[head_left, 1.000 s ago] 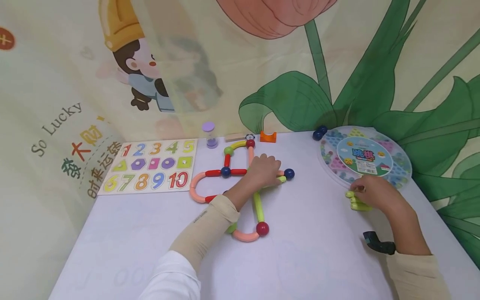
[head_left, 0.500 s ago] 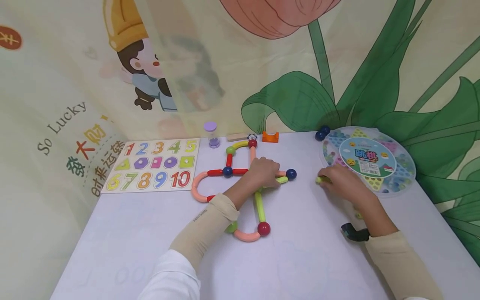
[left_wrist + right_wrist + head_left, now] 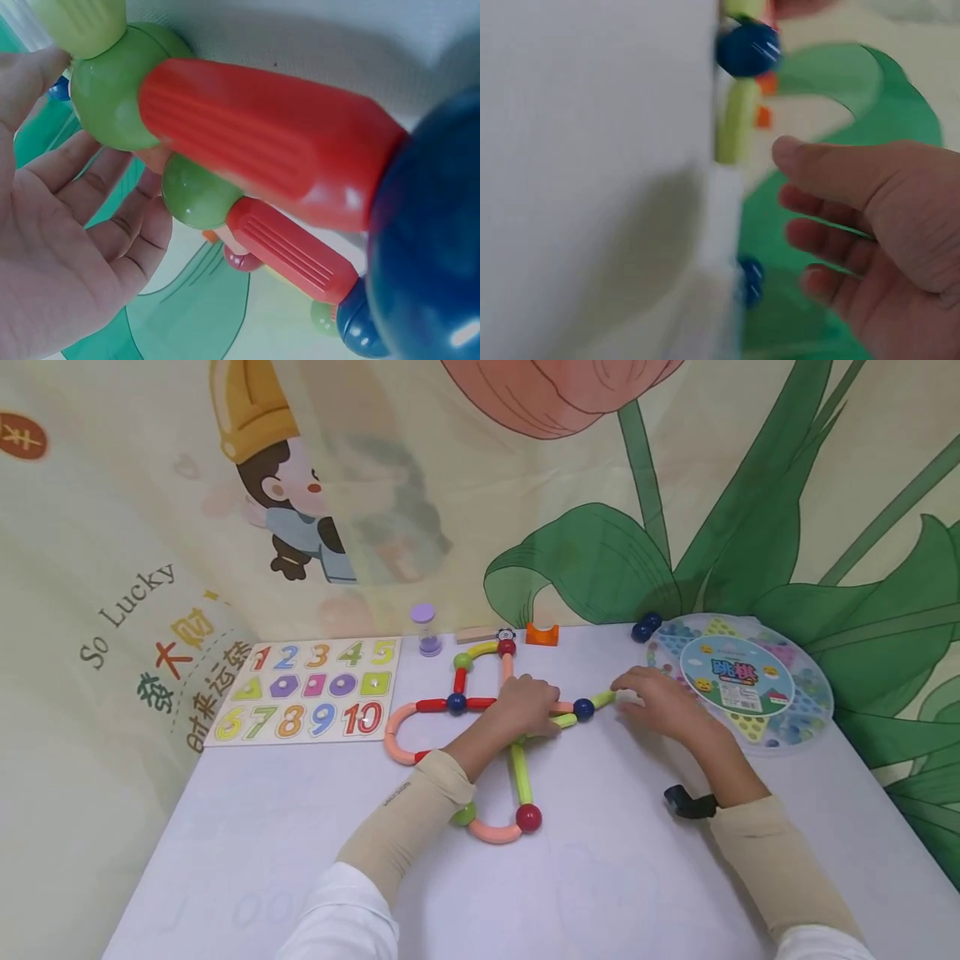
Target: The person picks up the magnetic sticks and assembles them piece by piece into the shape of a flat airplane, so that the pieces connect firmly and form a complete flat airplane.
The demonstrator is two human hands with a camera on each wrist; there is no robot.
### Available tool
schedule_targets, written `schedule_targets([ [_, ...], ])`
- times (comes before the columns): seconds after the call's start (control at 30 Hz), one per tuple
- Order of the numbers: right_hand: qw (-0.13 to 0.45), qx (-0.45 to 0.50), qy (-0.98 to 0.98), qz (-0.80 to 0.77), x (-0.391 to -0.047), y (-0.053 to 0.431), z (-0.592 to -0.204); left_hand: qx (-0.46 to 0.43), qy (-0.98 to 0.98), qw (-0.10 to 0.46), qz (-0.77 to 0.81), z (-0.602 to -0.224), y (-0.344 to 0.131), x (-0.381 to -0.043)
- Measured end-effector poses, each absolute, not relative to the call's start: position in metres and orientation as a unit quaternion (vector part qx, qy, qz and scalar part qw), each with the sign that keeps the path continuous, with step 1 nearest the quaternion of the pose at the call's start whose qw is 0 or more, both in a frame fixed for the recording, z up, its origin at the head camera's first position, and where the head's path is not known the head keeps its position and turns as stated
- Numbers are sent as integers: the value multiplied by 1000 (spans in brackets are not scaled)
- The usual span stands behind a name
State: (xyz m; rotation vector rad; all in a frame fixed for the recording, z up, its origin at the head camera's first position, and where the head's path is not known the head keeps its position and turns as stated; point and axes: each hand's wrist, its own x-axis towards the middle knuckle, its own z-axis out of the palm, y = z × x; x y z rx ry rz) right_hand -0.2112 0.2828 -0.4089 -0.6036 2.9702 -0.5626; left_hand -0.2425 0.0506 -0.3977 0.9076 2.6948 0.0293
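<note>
A flat figure of coloured magnetic rods and balls lies on the white table (image 3: 600, 893). My left hand (image 3: 527, 706) reaches over its middle; in the left wrist view, thumb and fingers hold a green ball (image 3: 112, 94) that joins a red rod (image 3: 262, 142). A light green rod (image 3: 603, 699) sticks out from the blue ball (image 3: 583, 709) on the figure's right side. Just beyond its free end is my right hand (image 3: 663, 706), fingers loosely bent and apart, nothing between them. The right wrist view shows a gap between its thumb and the rod.
A number puzzle board (image 3: 303, 692) lies at the left. Along the back stand a purple-capped sand timer (image 3: 426, 631) and an orange piece (image 3: 542, 634). Two dark blue balls (image 3: 646, 627) sit beside the round Chinese checkers box (image 3: 810, 693) at the right.
My right hand has carried a light green rod left from the small pile beside the checkers box. The rod now sits against the blue ball, released. My left hand has stayed in place.
</note>
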Motion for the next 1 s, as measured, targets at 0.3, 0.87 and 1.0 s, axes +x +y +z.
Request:
schedule_targets([
  [0.3,120,-71,975,-174,-140,365,-397,319,936,147,-1,-397,48,-243],
  [0.87,131,-115,969,-176,-132,343,-411,321,934,159,10,-399,51,-242],
  [1.0,104,-138,972,-161,-153,317,-416,322,933,158,9,-399,50,-242],
])
